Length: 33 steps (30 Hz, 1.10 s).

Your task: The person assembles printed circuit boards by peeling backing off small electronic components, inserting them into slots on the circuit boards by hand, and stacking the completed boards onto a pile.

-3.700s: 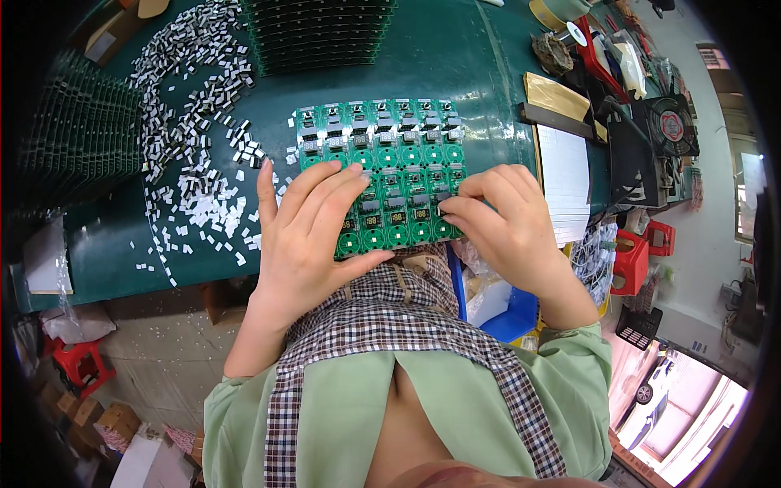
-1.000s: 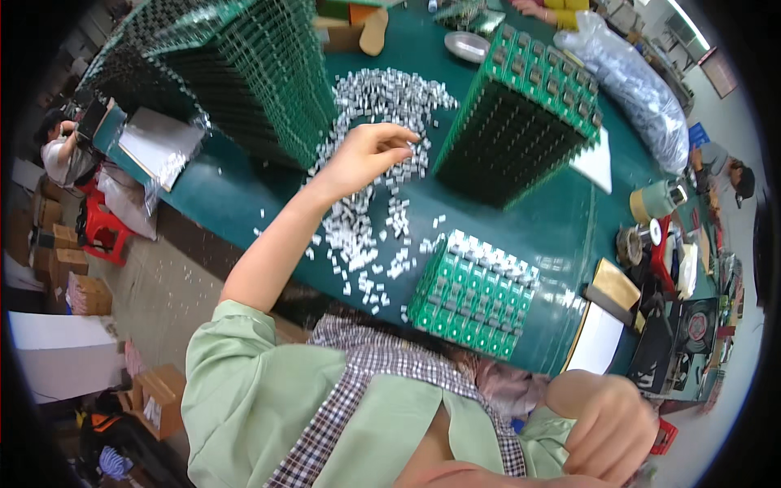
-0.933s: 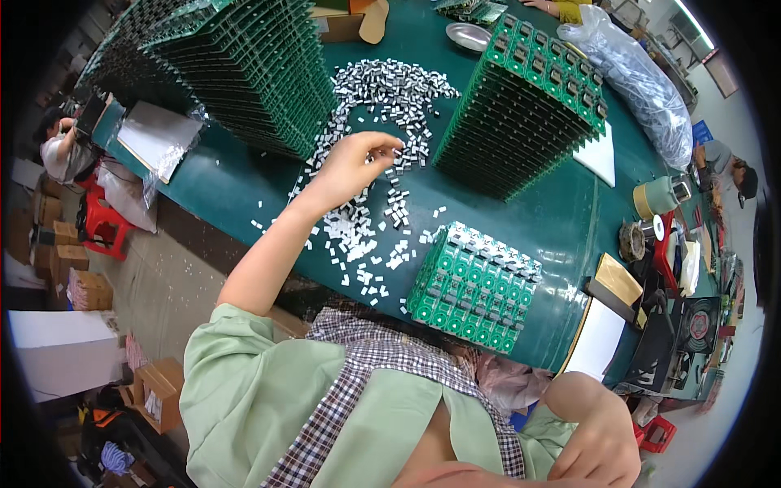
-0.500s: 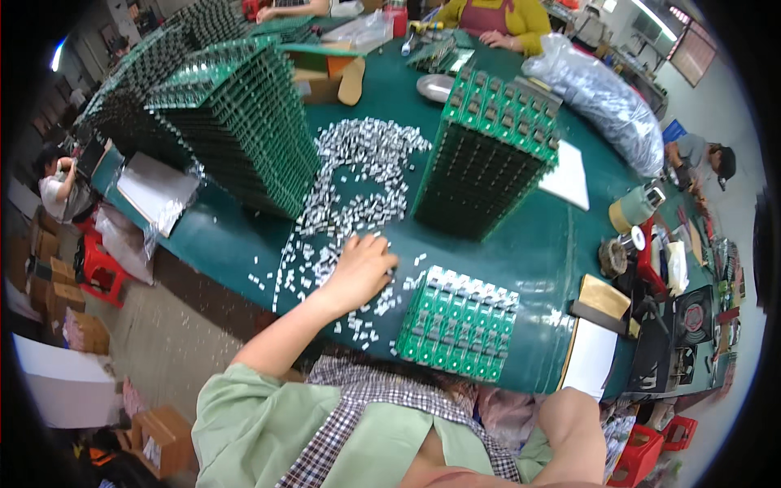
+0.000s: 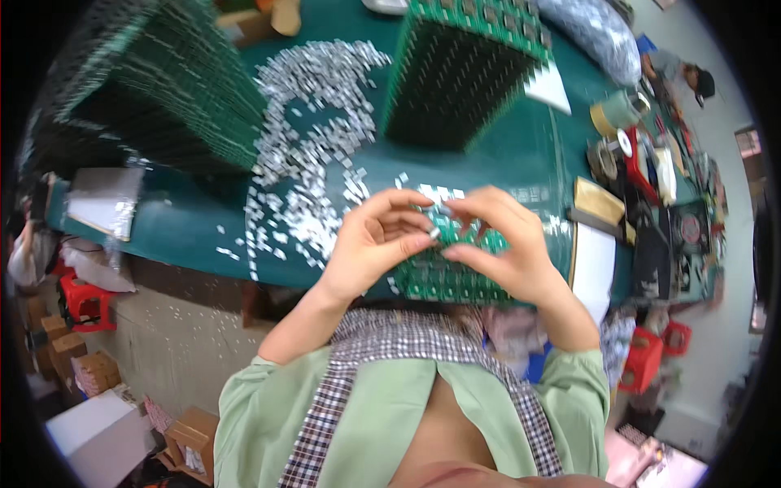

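Observation:
Both my hands meet above a green circuit board panel (image 5: 455, 285) at the table's near edge. My left hand (image 5: 362, 244) is closed, with a small white piece (image 5: 434, 233) at the tip of its thumb; its other fingers curl behind. My right hand (image 5: 517, 244) reaches in from the other side, thumb and forefinger apart over the panel, and I see nothing held between them. The hands hide much of the panel's middle, and the fingertips are slightly blurred. White parts (image 5: 443, 193) show along its far edge. Left of the hands spreads a heap of small white pieces (image 5: 317, 146).
Tall stacks of green circuit boards stand at the far left (image 5: 179, 98) and far centre (image 5: 455, 81). On the right lie a white sheet (image 5: 594, 264), a tan pad (image 5: 599, 201) and a spool (image 5: 625, 144). A red stool (image 5: 85, 301) stands on the floor.
My left hand has moved right, from the white pieces to above the panel. My right hand has come up from the lower right to meet it. The view has tilted downward.

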### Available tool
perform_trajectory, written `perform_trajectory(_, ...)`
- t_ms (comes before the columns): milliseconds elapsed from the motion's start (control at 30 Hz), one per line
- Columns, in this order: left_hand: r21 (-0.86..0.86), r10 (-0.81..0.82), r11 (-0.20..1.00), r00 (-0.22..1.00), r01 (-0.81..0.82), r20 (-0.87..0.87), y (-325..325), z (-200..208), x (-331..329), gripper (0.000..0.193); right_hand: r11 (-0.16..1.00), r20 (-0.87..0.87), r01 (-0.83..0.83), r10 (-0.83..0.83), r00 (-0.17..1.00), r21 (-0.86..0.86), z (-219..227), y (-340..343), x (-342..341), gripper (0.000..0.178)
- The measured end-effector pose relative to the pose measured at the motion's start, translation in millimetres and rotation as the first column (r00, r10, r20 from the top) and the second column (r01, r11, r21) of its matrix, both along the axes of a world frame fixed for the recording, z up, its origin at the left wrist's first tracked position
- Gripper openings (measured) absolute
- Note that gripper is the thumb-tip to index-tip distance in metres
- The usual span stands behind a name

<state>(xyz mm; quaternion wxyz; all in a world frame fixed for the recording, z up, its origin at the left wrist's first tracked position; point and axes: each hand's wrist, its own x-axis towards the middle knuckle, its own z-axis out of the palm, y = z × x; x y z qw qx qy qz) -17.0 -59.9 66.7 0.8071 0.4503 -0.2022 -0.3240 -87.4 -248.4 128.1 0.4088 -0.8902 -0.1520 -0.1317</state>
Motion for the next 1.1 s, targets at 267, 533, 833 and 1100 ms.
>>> perform_trajectory(267,0.088,0.09,0.992,0.996,-0.089,-0.006,-3.0,-27.9,-9.6,0.018,0.992,0.142,0.074,-0.059,0.988,-0.102,-43.2,16.7,4.6,0.02)
perform_trajectory(533,0.082,0.143,0.986,0.989,-0.146,0.037,4.0,-28.1,-21.9,0.017,0.929,-0.308,0.163,-0.057,0.95,0.333,-39.9,24.3,-7.8,0.017)
perform_trajectory(833,-0.063,0.365,0.894,0.641,-0.443,0.675,-0.3,-37.2,-18.7,0.016,0.612,-0.609,0.399,0.174,0.774,0.683,-43.7,27.8,-18.2,0.02)
perform_trajectory(1100,-0.051,0.246,0.956,0.69,-0.29,0.681,9.2,-41.0,-22.2,0.016,0.977,-0.112,0.065,-0.042,0.993,0.205,-44.7,32.1,-22.6,0.02)
